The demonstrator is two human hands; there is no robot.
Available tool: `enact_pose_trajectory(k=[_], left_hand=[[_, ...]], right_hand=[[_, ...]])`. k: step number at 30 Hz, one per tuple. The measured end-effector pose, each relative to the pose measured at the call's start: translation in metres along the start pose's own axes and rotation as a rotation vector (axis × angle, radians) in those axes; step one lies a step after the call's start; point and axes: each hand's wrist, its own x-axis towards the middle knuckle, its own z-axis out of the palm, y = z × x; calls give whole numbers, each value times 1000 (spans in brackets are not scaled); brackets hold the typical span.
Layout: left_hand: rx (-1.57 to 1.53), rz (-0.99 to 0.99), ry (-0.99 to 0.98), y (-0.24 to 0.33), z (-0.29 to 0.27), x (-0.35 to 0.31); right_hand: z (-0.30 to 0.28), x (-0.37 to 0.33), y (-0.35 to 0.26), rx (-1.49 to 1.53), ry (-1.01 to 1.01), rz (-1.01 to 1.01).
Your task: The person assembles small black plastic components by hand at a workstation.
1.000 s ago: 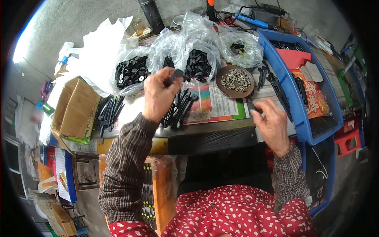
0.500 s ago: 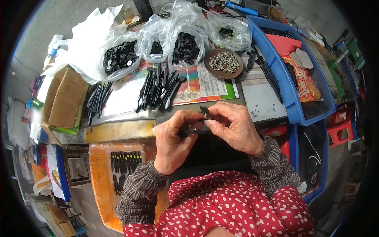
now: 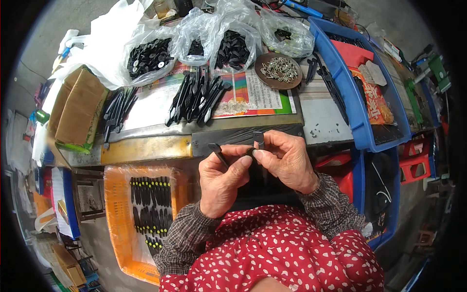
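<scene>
Grey floor [image 3: 99,248] surrounds a crowded tabletop [image 3: 323,127]. Nearest, before its near edge, left hand [image 3: 219,187] and right hand [image 3: 290,163] meet at the fingertips. Left fingers are closed round a black part [image 3: 220,155], one end protruding; right fingers grip a flat black piece [image 3: 258,138]. I cannot tell whether the two are joined. Left and lower, an orange basket [image 3: 116,228] contains rows of yellow-dotted black pieces [image 3: 150,192]. On the tabletop's left: a cardboard box [image 3: 75,117], then two bundles of slender black strips [image 3: 194,97]. On the right, a blue tray [image 3: 364,138] stands lengthwise. Farther, a brown dish [image 3: 272,83] holds small metal pins [image 3: 279,69]. Beyond, clear plastic bags [image 3: 220,22] hold black components.
</scene>
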Motion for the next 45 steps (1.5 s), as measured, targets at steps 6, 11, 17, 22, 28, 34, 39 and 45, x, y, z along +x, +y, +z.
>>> enact_pose_trajectory(k=[6,11,17,22,28,34,39,45], left_hand=[[140,89,52,1,-3,-1],[239,119,110,2,-8,-1],[530,284,158,2,-13,2],[614,194,104,11,-13,4],[519,147,76,8,-14,4],[497,84,85,10,-14,4],[481,67,87,12,-14,4],[490,48,65,14,-13,4]], right_hand=[[2,-3,9,-52,-37,-17],[4,-3,17,-128,-60,-155],[2,-2,18,-278,-124,-205],[1,-3,17,-290,-141,-207],[2,-3,19,-256,-153,-158],[0,-3,22,-265,-169,-145],[-1,-3,21,-245,-175,-107],[-3,-3,22,-266,-186,-123]])
